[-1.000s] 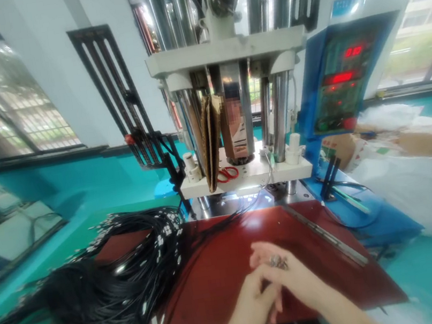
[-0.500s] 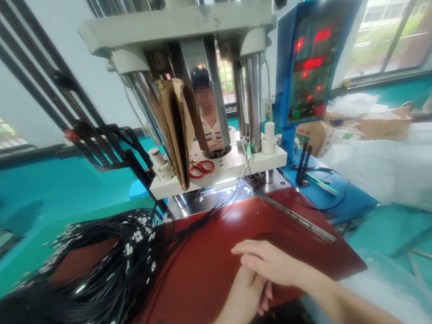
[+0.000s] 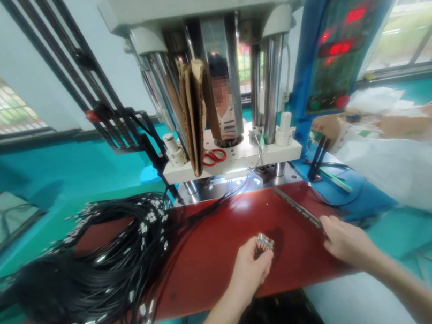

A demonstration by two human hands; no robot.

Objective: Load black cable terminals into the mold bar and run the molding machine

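A tall press machine (image 3: 219, 75) with polished steel columns and a white plate fills the back, a blue control panel (image 3: 338, 41) with red digits beside it. Below lies a flat, smooth red mat (image 3: 214, 259). A thick, glossy tangle of black cables (image 3: 94, 272) with small white-and-metal ends sprawls over its left part. A slim metal bar (image 3: 298, 207) lies slanted at the mat's right edge. The right hand (image 3: 345, 243) rests by the bar's near end, fingers curled, its grip unclear. The left hand (image 3: 250, 270) pinches a cluster of small metal connectors (image 3: 265, 240) above the mat's middle. Red-handled scissors (image 3: 214, 157) sit on the white plate
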